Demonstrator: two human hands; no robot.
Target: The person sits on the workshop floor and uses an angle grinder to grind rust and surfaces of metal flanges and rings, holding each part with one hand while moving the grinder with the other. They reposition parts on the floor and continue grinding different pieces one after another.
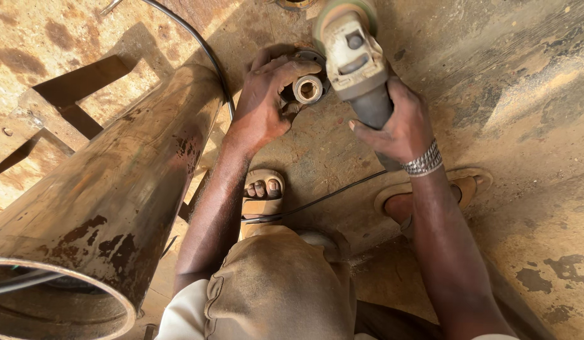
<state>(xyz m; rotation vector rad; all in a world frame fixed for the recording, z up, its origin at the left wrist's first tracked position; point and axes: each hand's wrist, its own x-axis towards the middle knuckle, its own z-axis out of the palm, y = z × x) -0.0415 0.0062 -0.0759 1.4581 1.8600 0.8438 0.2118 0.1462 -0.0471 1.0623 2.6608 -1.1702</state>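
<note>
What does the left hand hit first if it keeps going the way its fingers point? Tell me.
Probably the dusty grey angle grinder: the left hand points up-right, fingers already at the small pale metal ring beside the grinder's head. Depth is unclear.

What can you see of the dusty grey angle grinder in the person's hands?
The dusty grey angle grinder is worn and dirt-caked, with a pale gear head and a darker barrel body. It points away from the person, head over the ground. The right hand grips the barrel; the left hand is at the disc side by a round, cream-coloured spindle nut. A black cable trails behind.
</note>
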